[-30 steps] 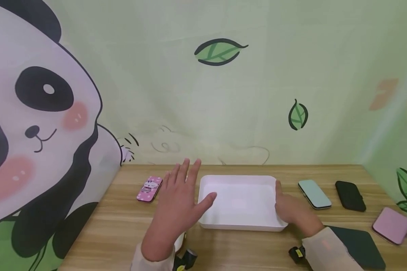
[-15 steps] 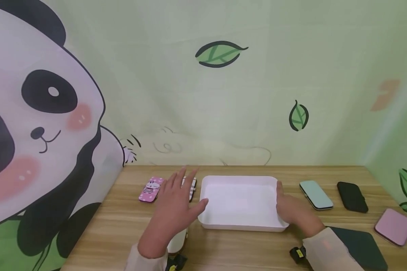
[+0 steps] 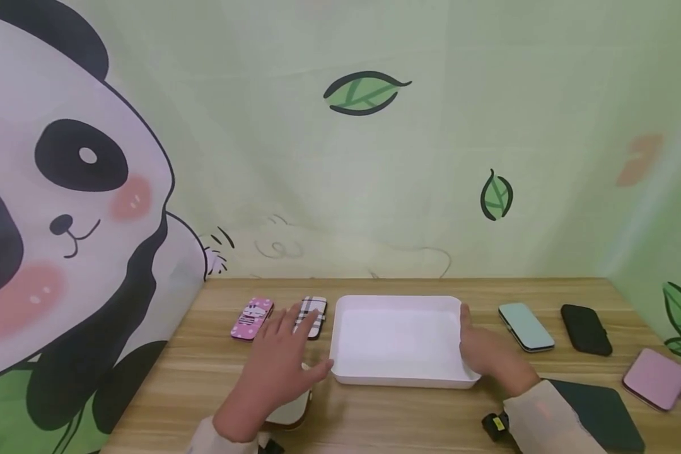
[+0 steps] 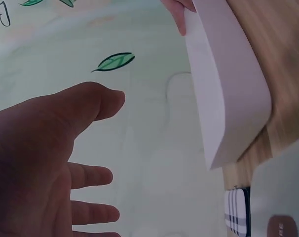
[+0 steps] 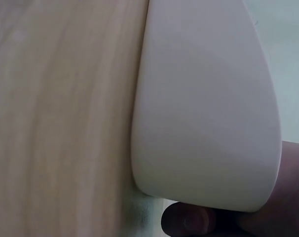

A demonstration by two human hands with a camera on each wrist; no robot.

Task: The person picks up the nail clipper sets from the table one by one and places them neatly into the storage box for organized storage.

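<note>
A shallow white tray stands on the wooden table. My right hand holds its right side, the index finger along the rim; in the right wrist view a fingertip shows at the outer wall. My left hand hovers with spread fingers left of the tray, holding nothing, its thumb close to the tray's left corner. Below that hand lies a cream flat case, partly covered; the left wrist view shows a brown label on it. A plaid flat case lies beyond the fingertips.
A pink cat-patterned case lies at the back left. Right of the tray are a light blue case, a black case, a pink case and a dark green flat piece partly under the right sleeve. A printed cloth backdrop rises behind.
My left hand has drawn back from the tray toward the lower left, uncovering the plaid case and part of the cream case. My right hand stays at the tray's right side.
</note>
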